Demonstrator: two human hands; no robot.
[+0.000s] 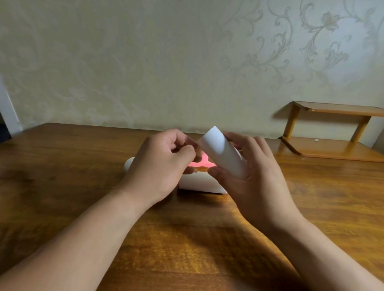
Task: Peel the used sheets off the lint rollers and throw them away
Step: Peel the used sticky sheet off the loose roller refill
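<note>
- A second lint roller (203, 183) lies on the wooden table (47, 180), seemingly waiting its turn.
- The left hand (162, 163) pinches at the roll's edge, probably lifting a sheet's corner.
- The right hand (250, 174) grips the white lint roller (222, 152) tilted, steadying it for peeling.

We cannot see most of the second lint roller (203, 183) on the table (69, 193), since the left hand (162, 163) and right hand (252, 179) cover its middle, and a pink patch (202, 161) between them is too blurred to identify. The left fingertips (189, 151) pinch near the held roll (222, 152), but we cannot tell whether a sheet edge is caught. Both forearms are cut off by the bottom edge.
</note>
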